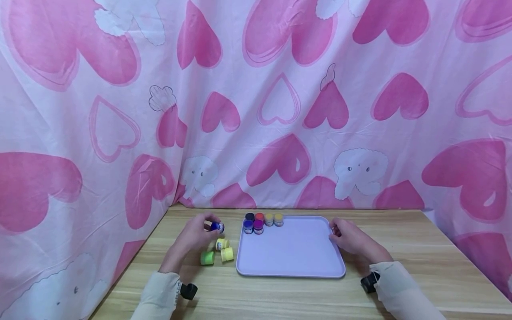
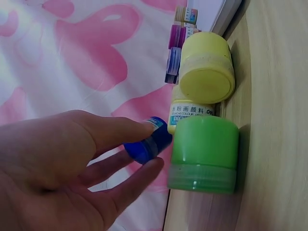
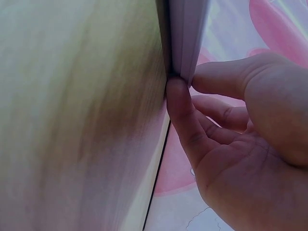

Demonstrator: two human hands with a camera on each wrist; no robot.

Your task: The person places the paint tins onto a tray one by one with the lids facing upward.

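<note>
My left hand (image 1: 195, 234) pinches a small dark-blue paint jar (image 2: 153, 140) between thumb and fingers, left of the lavender tray (image 1: 296, 255). In the left wrist view the jar is tilted. Close by on the table, a green jar (image 1: 207, 258) and two yellow jars, one (image 1: 227, 254) nearer the tray and the other (image 1: 222, 244) behind it, lie on their sides. My right hand (image 1: 351, 236) grips the tray's right rim, thumb above and a finger at its underside in the right wrist view.
At the tray's back left stand a black jar (image 1: 250, 216), a red jar (image 1: 259, 216), two tan jars (image 1: 274, 219), a blue jar (image 1: 248, 227) and a magenta jar (image 1: 258, 227). A pink heart-print curtain (image 1: 280, 111) hangs behind the wooden table (image 1: 420, 249).
</note>
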